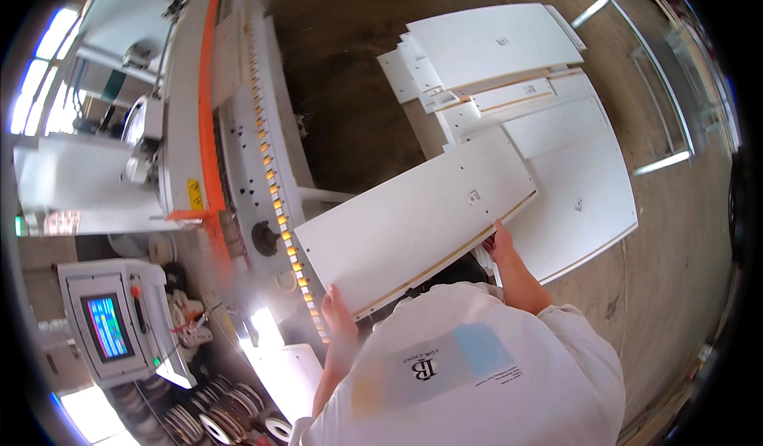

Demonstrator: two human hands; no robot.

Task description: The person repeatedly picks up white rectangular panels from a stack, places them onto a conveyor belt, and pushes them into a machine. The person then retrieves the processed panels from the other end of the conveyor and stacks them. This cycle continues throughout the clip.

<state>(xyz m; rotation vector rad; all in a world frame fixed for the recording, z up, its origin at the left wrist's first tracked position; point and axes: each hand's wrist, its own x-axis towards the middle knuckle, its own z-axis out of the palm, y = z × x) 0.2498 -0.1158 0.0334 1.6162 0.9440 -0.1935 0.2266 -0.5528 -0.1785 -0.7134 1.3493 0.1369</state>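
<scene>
A long white board (417, 219) with a raw brown edge facing me is held level across my front. My left hand (338, 312) grips its near left corner, fingertips against the short end. Near the right end, my right hand (499, 243) clasps the long edge, its thumb on top and the other fingers partly hidden below. The board's left end lies beside a row of yellow rollers (280, 211), and its right part overlaps a large white panel (584, 195). Whether the board rests on that panel, I cannot tell.
Several white panels (497, 44) are stacked ahead on the right. On the left runs a long machine with an orange rail (208, 88). A control box with a lit screen (110, 327) and rolls of banding (226, 410) stand lower left; a metal frame (664, 88) is far right.
</scene>
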